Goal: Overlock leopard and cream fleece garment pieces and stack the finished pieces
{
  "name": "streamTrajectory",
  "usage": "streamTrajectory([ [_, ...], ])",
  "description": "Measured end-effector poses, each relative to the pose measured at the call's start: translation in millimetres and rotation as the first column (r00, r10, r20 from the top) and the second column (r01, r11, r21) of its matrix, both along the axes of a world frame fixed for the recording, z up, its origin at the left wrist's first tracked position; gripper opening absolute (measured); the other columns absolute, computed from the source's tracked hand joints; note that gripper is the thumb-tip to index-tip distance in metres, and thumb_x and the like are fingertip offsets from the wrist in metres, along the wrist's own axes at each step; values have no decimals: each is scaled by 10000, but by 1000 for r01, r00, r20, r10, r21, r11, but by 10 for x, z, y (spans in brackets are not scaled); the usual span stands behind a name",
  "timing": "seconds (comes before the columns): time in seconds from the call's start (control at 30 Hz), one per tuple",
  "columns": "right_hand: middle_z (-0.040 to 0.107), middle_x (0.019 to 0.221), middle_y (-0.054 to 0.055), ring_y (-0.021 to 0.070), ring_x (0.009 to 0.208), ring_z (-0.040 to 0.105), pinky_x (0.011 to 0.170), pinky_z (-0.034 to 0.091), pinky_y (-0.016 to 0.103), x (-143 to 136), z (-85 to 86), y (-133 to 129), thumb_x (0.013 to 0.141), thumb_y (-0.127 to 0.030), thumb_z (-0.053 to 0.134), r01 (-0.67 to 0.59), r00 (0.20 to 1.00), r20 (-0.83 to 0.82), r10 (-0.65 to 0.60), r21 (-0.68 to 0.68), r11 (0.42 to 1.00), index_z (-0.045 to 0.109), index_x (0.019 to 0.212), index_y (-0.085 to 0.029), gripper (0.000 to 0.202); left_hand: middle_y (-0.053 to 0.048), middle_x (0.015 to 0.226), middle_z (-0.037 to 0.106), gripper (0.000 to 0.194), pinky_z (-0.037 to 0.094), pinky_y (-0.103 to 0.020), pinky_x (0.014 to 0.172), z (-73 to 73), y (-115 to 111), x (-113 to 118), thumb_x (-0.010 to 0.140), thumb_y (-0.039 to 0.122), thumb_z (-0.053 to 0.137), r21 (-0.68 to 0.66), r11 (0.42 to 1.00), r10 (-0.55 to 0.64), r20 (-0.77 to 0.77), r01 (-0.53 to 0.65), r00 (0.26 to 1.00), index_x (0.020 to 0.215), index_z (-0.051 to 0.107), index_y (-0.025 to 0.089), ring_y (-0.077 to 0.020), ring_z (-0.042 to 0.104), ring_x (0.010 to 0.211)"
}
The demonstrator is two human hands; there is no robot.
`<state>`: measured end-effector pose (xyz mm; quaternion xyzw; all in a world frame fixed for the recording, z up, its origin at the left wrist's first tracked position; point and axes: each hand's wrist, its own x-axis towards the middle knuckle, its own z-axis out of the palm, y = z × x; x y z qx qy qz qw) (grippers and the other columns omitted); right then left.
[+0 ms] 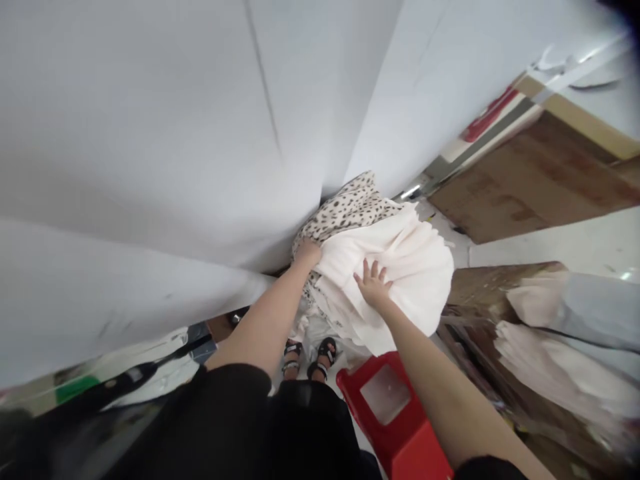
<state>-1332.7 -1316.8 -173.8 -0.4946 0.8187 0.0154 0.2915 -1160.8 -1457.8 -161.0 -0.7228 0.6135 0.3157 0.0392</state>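
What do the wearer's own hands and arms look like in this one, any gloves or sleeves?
Both the left hand and right hand are ungloved, and the forearms are bare. Black sleeves end above them. No watch or bracelet shows on either wrist.

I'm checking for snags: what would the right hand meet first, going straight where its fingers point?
The right hand would likely meet more of the white cloth beneath it, then the spotted cloth; depth is unclear.
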Motion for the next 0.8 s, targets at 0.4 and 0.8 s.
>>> streamTrajectory([
  [0.4, 266, 1446, 160, 198, 1351, 206, 1112, 193, 361, -220, 693, 241, 882, -339, 114, -77, 990, 102, 95, -168, 983, 221, 1383, 3, 616, -185, 1233, 499, 439, 414, -339, 882, 1116, 435, -113, 893, 419, 353, -194, 977, 51, -176, -86, 983, 1171, 455, 94, -245, 483, 1107],
  [0.8, 354, 1391, 187, 273, 1269, 355, 1030, 298, 418, -25, 727, 364, 897, -408, 161, -125, 992, 6, 125, -19, 992, 264, 1384, -53, 612, 88, 1476, 182, 492, 211, -482, 1062, 1339, 683, -453, 845, 462, 446, -430, 809, -502, -151, 401, 851, 1318, 376, 341, -251, 41, 1354],
])
